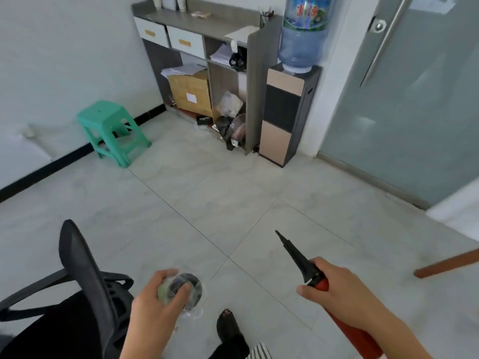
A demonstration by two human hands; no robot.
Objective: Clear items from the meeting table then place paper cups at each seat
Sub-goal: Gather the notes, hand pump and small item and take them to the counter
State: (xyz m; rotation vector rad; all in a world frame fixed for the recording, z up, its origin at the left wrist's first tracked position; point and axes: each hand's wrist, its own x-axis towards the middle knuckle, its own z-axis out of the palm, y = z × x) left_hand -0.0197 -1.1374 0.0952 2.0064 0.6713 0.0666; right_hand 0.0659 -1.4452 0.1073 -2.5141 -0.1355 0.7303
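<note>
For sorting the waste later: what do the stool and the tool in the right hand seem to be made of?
Stool: probably moulded plastic, uniform green with a slight sheen. Tool: black tapered nozzle and red body, both smooth, likely plastic; blur leaves it open.

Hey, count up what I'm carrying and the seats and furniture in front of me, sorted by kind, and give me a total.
Carried in the left hand: tape roll, 1
Carried in the right hand: red pump with a black nozzle, 1
Green stool: 1
Black office chair: 1
Grey shelf unit: 1
Water dispenser: 1
Water bottle: 1
Total: 7
</note>
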